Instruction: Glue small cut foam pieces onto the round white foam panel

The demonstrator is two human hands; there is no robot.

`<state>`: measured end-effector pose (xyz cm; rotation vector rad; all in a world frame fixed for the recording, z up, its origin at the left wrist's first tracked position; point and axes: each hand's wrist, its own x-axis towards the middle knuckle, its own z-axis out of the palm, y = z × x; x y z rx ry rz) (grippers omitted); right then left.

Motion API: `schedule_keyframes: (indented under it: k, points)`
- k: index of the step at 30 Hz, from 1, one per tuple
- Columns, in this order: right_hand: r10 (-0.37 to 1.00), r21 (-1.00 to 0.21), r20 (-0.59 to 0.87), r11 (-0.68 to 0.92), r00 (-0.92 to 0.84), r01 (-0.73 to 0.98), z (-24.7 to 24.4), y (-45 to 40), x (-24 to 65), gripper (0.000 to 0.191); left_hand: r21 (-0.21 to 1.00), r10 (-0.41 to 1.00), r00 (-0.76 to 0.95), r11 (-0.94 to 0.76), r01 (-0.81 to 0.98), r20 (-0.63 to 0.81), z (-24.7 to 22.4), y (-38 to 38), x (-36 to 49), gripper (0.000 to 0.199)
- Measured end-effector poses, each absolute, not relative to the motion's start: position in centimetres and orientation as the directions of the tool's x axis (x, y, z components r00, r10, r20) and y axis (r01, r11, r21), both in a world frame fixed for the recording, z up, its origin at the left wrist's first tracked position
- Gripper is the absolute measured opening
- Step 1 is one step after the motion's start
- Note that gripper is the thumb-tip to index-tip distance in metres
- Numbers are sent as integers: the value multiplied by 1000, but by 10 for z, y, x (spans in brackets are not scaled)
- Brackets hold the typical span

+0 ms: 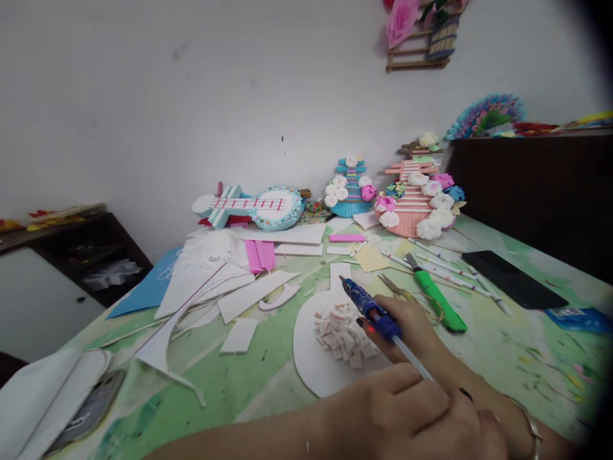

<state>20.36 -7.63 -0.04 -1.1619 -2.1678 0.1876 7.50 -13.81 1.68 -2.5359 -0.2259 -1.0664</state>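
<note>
"What is the right hand point(424, 335) doing?"

"It's wrapped around a blue glue gun point(368, 308), holding it snugly. The hand reaches in from the bottom right, and the gun's tip points up and to the left. A bracelet point(532, 428) sits on that wrist."

"And the left hand point(407, 409)?"

"Its arm comes in low from the left and crosses in front of the right arm. The fingers are curled at the back end of the clear glue stick point(412, 358) that pokes out of the gun. I can't tell if they pinch it or just push it."

"Why not?"

"The back of the hand covers the fingertips, and the bottom of the hand looks cut off by the edge."

"Where is the gun?"

"Up over the white guitar-shaped board point(305, 338), near its neck. The board lies on the green table point(272, 377). A heap of little white bits point(342, 335) sits on its round part."

"Can you see the whole board?"

"No, the hands hide its lower right side. The gold-handled scissors point(407, 295) and green cutter knife point(438, 297) lie just past the right hand."

"What's that grey thing point(96, 406) at the bottom left?"

"It's hard to tell. White sheets point(43, 396) cover part of it."
</note>
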Motion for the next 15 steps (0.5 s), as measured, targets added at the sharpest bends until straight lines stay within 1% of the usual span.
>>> schedule_keyframes:
  k: [2,4,7,9,13,15]
  points:
    - [777,-404,503,599,-380,691,-2,-76,204,10,-323,-35,701,-902,285,713,17,-137,74,19]
    - [757,-382,546,606,-359,698,-5,-77,204,9,-338,-29,688,-885,319,725,17,-136,73,21]
    - [715,-332,614,619,-335,712,-8,-78,202,11,-378,-30,734,-871,314,679,15,-135,74,21]
    - [698,-321,635,629,-332,708,-9,-78,200,12,-386,-25,754,-870,307,656,14,-136,74,21]
    - [726,-348,616,600,-307,721,-9,-78,208,6,-280,36,650,-883,376,759,13,-140,59,24]
    - [738,-318,613,557,-282,767,-10,-81,223,17,-235,64,617,-890,391,784,10,-140,42,27]
